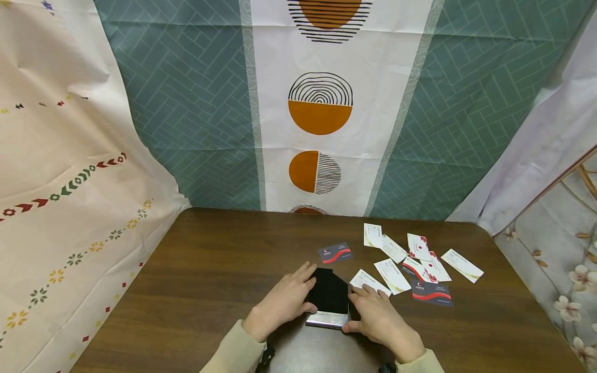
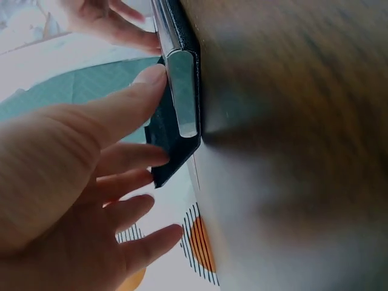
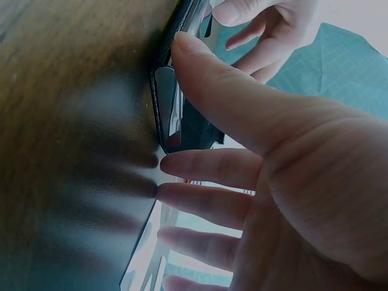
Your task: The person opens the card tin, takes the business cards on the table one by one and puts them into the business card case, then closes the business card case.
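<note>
A business card case lies on the table in front of me, its black flap folded back away from me. Its shiny metal body faces me, and in the left wrist view the rounded metal end sits against the black cover. My left hand is at the case's left side, thumb tip at the metal edge and fingers spread along the flap. At the right side is my right hand, its thumb at the near corner and its other fingers extended beside the case, close to a white card.
Several white and red-patterned business cards lie scattered and partly overlapping at the right of the wooden table. A dark card with a red stripe lies beyond the case, another dark card at the right. Patterned cloth hangs behind.
</note>
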Demonstrator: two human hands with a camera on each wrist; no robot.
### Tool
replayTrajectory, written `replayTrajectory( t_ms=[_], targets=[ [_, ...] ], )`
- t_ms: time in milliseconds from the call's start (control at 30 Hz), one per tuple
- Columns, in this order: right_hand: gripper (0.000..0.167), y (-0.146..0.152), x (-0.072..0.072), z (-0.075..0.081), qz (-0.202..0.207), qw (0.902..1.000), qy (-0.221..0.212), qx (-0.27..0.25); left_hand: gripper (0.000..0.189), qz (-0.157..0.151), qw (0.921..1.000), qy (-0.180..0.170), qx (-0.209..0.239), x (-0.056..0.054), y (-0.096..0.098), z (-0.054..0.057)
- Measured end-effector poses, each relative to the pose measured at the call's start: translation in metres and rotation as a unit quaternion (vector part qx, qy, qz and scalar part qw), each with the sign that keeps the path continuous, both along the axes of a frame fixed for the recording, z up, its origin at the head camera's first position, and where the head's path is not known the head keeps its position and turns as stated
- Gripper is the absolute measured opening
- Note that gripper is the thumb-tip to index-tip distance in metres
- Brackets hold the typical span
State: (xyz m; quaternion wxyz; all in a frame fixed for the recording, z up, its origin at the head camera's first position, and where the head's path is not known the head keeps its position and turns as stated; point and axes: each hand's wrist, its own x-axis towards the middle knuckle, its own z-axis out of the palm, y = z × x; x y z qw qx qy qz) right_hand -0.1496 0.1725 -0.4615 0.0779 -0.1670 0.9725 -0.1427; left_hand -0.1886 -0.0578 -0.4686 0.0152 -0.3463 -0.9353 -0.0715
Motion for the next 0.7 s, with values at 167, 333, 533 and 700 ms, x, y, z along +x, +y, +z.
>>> replayTrajectory(
  t_ms=[167,333,533,700],
  targets=[
    [0.071,0.0001,-0.0003,-0.0001,0.002,1.0,0.001,0.0,0.065,-0.01,0.9998,-0.017,-0.01,0.0004,-0.0017,-0.0007],
    [0.072,0.0006,-0.0007,-0.0003,0.006,1.0,0.005,-0.002,0.067,-0.011,0.9986,-0.051,-0.002,-0.0007,-0.004,-0.0004],
    [0.071,0.0011,-0.0009,-0.0017,0.008,0.9999,0.008,-0.003,0.073,-0.008,0.9951,-0.099,0.005,-0.002,-0.0072,-0.0008],
    [0.071,0.0019,-0.0009,-0.0025,0.011,0.9999,0.013,-0.004,0.077,-0.003,0.9922,-0.125,0.008,-0.0026,-0.009,-0.0008]
  ],
)
